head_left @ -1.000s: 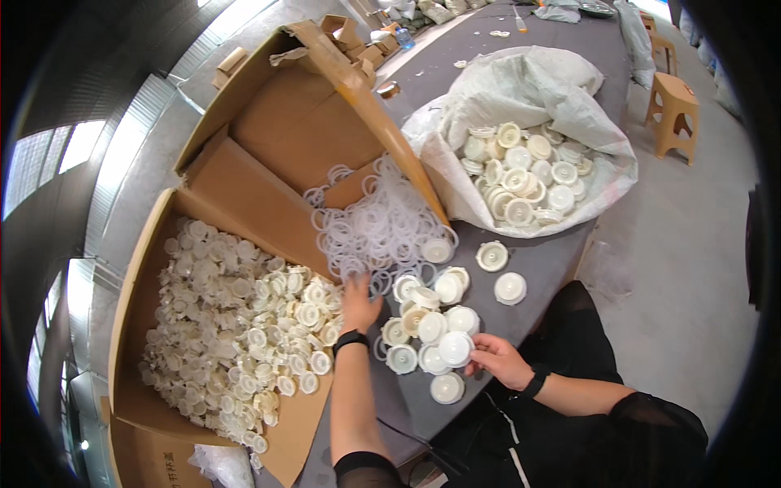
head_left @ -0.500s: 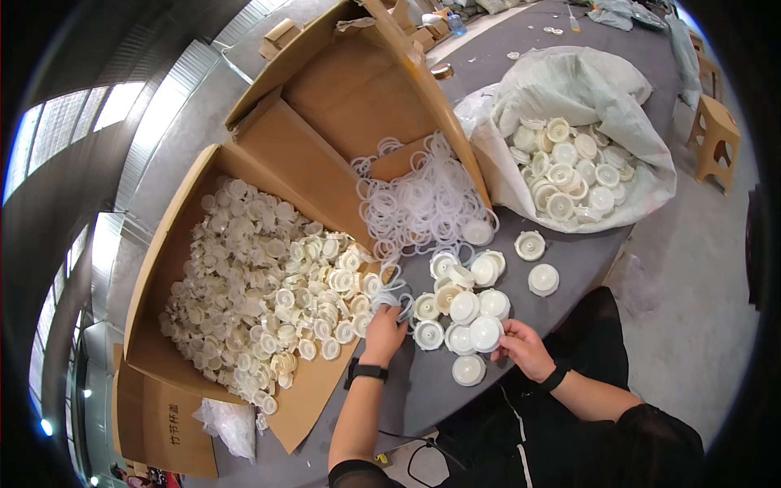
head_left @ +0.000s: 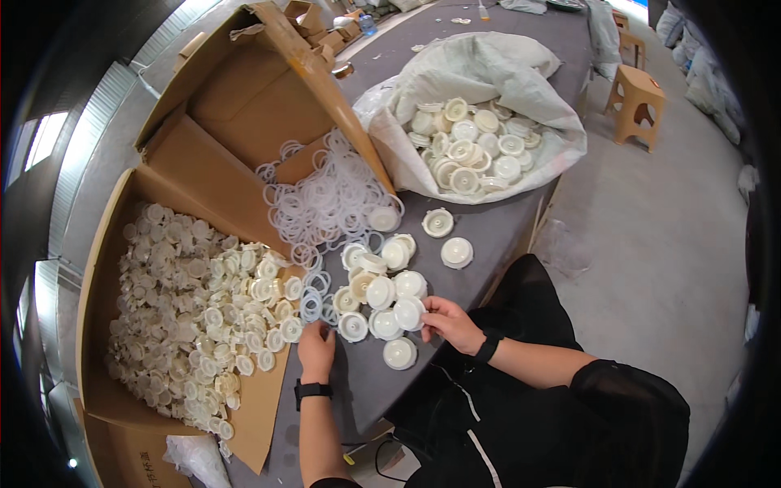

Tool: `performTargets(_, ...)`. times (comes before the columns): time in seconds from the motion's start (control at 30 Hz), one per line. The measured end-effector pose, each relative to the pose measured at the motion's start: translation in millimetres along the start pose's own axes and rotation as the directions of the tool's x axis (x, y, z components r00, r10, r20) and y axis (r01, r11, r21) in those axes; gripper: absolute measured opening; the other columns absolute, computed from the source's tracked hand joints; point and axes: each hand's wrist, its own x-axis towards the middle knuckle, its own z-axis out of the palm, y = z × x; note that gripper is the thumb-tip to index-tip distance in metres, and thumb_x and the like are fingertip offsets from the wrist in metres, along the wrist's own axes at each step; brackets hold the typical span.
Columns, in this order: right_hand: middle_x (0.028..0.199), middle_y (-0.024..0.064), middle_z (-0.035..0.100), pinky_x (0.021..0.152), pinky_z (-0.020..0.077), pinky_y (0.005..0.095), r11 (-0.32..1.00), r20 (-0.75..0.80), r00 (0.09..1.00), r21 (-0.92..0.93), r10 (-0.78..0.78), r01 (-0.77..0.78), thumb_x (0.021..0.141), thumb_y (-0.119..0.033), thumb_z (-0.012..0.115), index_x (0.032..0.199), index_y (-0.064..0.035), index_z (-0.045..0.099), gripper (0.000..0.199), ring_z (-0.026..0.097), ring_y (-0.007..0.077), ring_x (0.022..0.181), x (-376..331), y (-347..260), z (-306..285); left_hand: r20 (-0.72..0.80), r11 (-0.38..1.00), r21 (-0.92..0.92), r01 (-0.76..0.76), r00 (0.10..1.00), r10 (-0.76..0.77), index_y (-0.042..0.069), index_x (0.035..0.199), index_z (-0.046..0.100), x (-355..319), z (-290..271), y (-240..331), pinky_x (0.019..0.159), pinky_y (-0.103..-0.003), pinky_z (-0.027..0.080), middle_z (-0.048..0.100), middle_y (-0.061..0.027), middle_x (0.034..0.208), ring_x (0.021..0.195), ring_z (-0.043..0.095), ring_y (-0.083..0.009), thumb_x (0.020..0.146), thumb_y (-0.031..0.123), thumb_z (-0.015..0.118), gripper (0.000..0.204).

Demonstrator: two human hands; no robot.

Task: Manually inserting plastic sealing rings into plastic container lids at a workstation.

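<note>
My right hand [head_left: 453, 324] pinches the right edge of a round white lid [head_left: 408, 312] between thumb and fingers. That lid rests at the right side of a loose cluster of white lids [head_left: 380, 293], some showing their ribbed inner side. Beside the cluster's left edge, my left hand [head_left: 316, 353] has its fingers curled in just below some clear rings [head_left: 311, 304]. Whatever those fingertips hold, if anything, is hidden. Further from me lies a heap of translucent sealing rings [head_left: 329, 195], partly inside a cardboard box.
A cardboard box [head_left: 154, 180] full of small whitish caps [head_left: 195, 309] spills on the left. Behind the lids, a white woven sack [head_left: 488, 73] holds more lids. Two single lids lie on the grey table [head_left: 480, 228]. Beyond its right edge is a tan stool [head_left: 637, 102].
The view has swung right, so everything sits further left. My left hand has drawn back toward me from the clear rings. My right hand keeps its grip on the white lid.
</note>
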Motion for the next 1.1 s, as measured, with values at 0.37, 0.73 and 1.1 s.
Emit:
performTargets(0.37, 0.072, 0.0032, 0.054, 0.054, 0.0433, 0.0223, 0.999, -0.064, 0.998, -0.028, 0.02, -0.022, 0.08, -0.012, 0.049, 0.093, -0.0019, 0.05, 0.016, 0.053, 0.0103, 0.057, -3, -3, 7, 0.045, 0.999, 0.018, 0.048, 0.998, -0.048, 0.002, 0.079, 0.054, -5, -6, -2, 0.066, -0.04, 0.043, 0.054, -0.0167, 0.081, 0.078, 0.053, -0.0336, 0.069, 0.014, 0.053, 0.016)
performTargets(0.73, 0.067, 0.002, 0.049, 0.051, 0.0403, 0.0236, 0.998, -0.08, 0.996, -0.039, -0.049, 0.046, 0.086, -0.014, 0.043, 0.093, -0.0054, 0.043, 0.012, 0.047, 0.009, 0.051, -3, 0, 6, -0.077, 0.961, 0.056, 0.27, 0.961, -0.266, 0.002, 0.071, 0.054, -18, -6, -2, 0.062, -0.041, 0.044, 0.056, -0.0159, 0.077, 0.071, 0.055, -0.0321, 0.067, 0.011, 0.051, 0.011)
performTargets(1.1, 0.068, 0.0029, 0.05, 0.051, 0.0401, 0.0245, 0.999, -0.049, 0.998, 0.011, -0.049, 0.05, 0.086, -0.015, 0.042, 0.092, -0.0049, 0.043, 0.012, 0.047, 0.0097, 0.052, 0, -1, 5, -0.319, 0.934, -0.226, 0.276, 0.885, -0.339, 0.001, 0.075, 0.053, -28, -32, 9, 0.057, -0.036, 0.044, 0.056, -0.0128, 0.069, 0.062, 0.055, -0.0294, 0.068, 0.013, 0.056, 0.014)
